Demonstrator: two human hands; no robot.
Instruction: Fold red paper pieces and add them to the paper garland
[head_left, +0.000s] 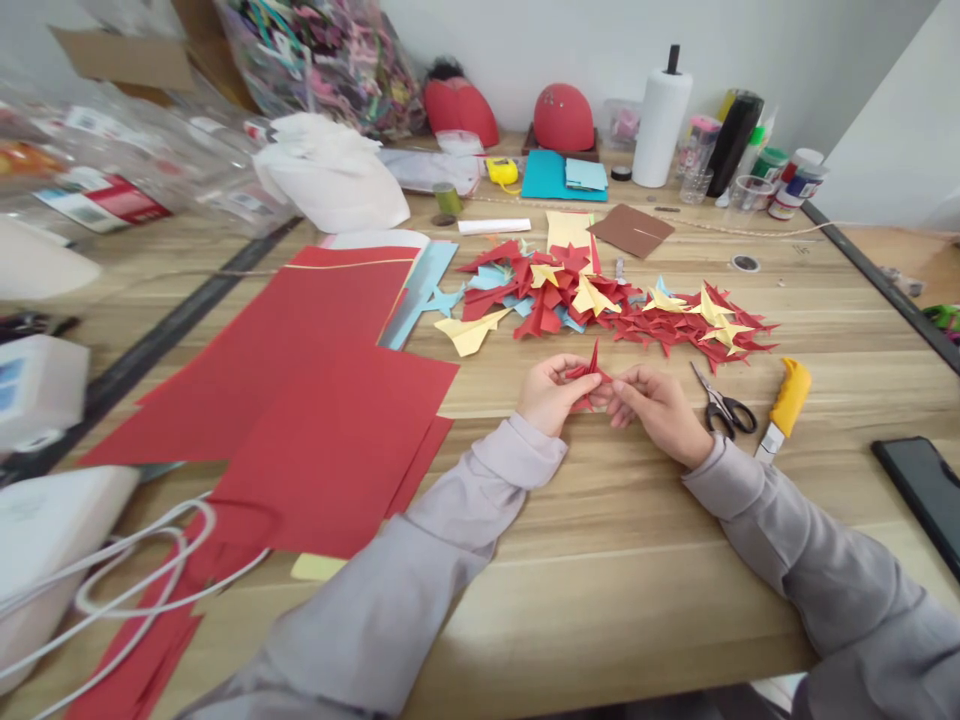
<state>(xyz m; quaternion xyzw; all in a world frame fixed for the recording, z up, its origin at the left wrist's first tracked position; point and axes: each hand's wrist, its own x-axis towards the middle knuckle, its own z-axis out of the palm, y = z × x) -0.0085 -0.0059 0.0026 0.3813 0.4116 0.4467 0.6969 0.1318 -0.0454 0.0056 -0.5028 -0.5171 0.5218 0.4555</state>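
Just above the table, my left hand (553, 392) is closed on a small folded red paper piece (592, 368), with a thin point standing up from it. My right hand (652, 405) pinches the right side of the same piece between thumb and fingers. Parts of the piece are hidden behind my fingers. Beyond my hands lies a heap of folded paper shapes (551, 290), mostly red with some yellow and blue. Black-handled scissors (724, 405) lie to the right of my right hand, beside a yellow-handled knife (785, 405).
Large red paper sheets (337, 440) cover the table left of my arms. White cables (172, 560) loop at the lower left. A phone (926, 490) lies at the right edge. A white bottle (661, 125), paint jars (799, 190) and a yellow tape measure (502, 172) stand along the back.
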